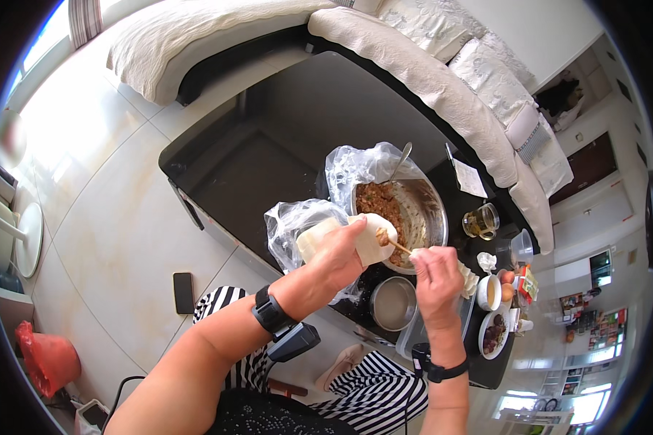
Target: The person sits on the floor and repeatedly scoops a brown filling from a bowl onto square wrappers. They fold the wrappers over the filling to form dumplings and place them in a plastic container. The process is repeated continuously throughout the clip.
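Observation:
My left hand point(334, 250) holds a thin white dough wrapper point(374, 247) over the near edge of a steel basin. Between the fingers of my right hand point(438, 280) is a thin wooden stick point(399, 246), perhaps chopsticks. A clump of filling point(382, 237) on its tip meets the wrapper. Minced filling point(378, 204) lies in the left part of the steel basin point(425, 206), where a metal spoon point(401, 161) leans on the far rim. More wrappers point(311, 239) rest on a clear plastic bag point(283, 220), partly behind my left hand.
On the black table point(305, 114) stand a steel bowl of cloudy liquid point(393, 303), a glass mug point(480, 221), a white bowl point(488, 292) and a plate of dark fruit point(493, 333). Folded dough pieces point(468, 280) lie beside my right hand, near a clear plastic tray point(408, 340).

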Demonstrator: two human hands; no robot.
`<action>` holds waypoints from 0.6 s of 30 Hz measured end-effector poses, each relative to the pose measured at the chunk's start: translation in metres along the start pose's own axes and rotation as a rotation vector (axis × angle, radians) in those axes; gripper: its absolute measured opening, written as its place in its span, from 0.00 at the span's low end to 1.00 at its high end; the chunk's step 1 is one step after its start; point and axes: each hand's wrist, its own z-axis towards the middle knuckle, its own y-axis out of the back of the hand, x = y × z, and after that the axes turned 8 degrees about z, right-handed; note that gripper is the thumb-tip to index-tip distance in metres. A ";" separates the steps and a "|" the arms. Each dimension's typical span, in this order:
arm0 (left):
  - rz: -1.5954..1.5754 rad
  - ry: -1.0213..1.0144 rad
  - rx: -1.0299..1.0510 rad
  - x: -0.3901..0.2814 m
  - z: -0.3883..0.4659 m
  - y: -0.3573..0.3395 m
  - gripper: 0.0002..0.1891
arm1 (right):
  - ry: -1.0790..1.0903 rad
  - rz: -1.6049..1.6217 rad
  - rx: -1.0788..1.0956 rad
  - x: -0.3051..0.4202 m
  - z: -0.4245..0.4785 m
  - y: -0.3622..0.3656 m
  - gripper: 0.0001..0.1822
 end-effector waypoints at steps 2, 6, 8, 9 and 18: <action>-0.018 0.020 0.062 0.004 0.006 0.005 0.18 | 0.144 -0.091 0.007 0.006 -0.005 -0.005 0.10; -0.002 0.011 0.083 0.001 0.006 0.006 0.18 | 0.277 -0.110 0.111 0.010 -0.013 -0.005 0.15; 0.016 0.009 0.039 0.000 0.004 0.000 0.19 | 0.270 -0.122 0.154 0.011 -0.018 -0.001 0.16; 0.026 0.000 0.052 -0.001 0.005 0.004 0.19 | 0.271 -0.123 0.175 0.013 -0.018 0.000 0.16; -0.003 -0.096 0.013 -0.008 0.005 0.006 0.17 | -0.137 -0.102 0.127 -0.011 0.006 0.014 0.04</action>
